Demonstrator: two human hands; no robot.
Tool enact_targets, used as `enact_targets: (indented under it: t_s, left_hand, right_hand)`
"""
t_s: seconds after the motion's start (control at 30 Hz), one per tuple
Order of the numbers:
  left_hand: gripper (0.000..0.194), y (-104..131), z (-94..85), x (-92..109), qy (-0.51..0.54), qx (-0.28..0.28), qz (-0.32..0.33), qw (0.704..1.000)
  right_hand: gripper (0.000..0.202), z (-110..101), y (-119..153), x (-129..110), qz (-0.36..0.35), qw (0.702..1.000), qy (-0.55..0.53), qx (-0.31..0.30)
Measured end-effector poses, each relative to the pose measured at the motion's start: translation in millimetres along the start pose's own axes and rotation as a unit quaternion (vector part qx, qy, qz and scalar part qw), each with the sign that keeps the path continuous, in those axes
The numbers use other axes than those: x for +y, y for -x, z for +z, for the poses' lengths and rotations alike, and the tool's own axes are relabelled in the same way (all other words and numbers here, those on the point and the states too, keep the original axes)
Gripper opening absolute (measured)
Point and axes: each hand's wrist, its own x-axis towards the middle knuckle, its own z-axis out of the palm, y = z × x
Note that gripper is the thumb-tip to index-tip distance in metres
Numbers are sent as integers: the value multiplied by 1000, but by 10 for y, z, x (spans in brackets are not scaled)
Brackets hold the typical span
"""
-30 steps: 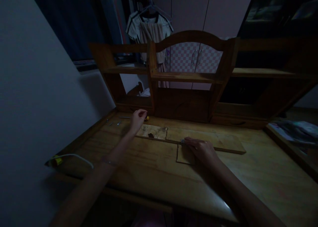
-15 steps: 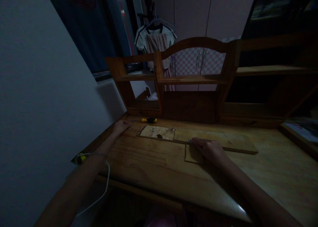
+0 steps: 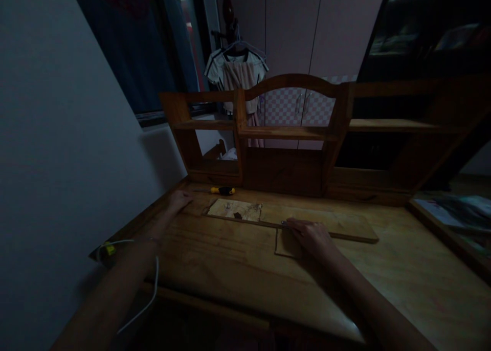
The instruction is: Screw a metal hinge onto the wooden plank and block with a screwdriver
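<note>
My left hand (image 3: pixel 179 199) rests on the desk's left side, its fingers pinched together near the tip of a screwdriver (image 3: pixel 223 191) with a yellow and black handle. Whatever is in those fingers, if anything, is too small to make out. A long thin wooden board (image 3: pixel 345 224) lies across the desk, its left part pale and rough with a dark chip on it. Over the board's front edge, my right hand (image 3: pixel 312 237) is closed on a small shiny metal piece (image 3: pixel 284 222). Under this hand lies a small square wooden piece (image 3: pixel 286 244), partly covered.
A wooden shelf unit (image 3: pixel 284 132) stands along the back of the desk (image 3: pixel 215 259). At the left edge are a white cable (image 3: pixel 156 279) and a yellow object (image 3: pixel 109 248). Papers or books (image 3: pixel 448 213) lie at the right. A wall closes off the left side.
The view has shifted slightly, so the desk and shelf sit a little further left and lower. Both hands keep about the same places relative to the board and the screwdriver.
</note>
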Motion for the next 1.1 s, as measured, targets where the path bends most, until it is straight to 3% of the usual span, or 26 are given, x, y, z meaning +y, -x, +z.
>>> enact_targets:
  t_s: [0.17, 0.23, 0.33, 0.43, 0.5, 0.53, 0.63, 0.73, 0.93, 1.1]
  left_hand:
    - [18, -81, -58, -7, 30, 25, -62, 997]
    - [17, -63, 12, 196, 64, 49, -42, 996]
    - [27, 210, 311, 783, 150, 35, 44, 987]
    - [32, 761, 737, 1456, 310, -167, 211, 912]
    - [26, 1124, 1000, 1754, 305, -273, 282, 868]
    - [23, 1264, 1113, 1831, 297, -294, 295, 859]
    - [18, 1471, 1363, 1807, 279, -319, 287, 859]
    - [17, 1466, 1488, 1644, 282, -328, 283, 856]
    - [14, 1470, 1495, 1602, 277, -341, 282, 853]
    - [11, 1490, 1465, 1610, 258, -316, 319, 855]
  right_hand:
    - [33, -16, -1, -11, 8, 1000, 2, -5]
    - [32, -24, -5, -18, 10, 1000, -3, -7]
    - [32, -45, -6, -35, 14, 1000, -9, -11]
    - [32, -74, -3, -55, 14, 1000, -10, -15]
    - [31, -87, -4, -61, 9, 1000, -12, -21]
    - [31, -89, -6, -61, 7, 1000, -13, -23]
    - [30, -78, -13, -50, 5, 999, -17, -26]
    - [30, -65, -15, -37, 4, 999, -23, -26]
    - [31, -73, -3, -22, 0, 999, -34, -27]
    - [31, -60, -1, 0, -8, 999, -39, -24]
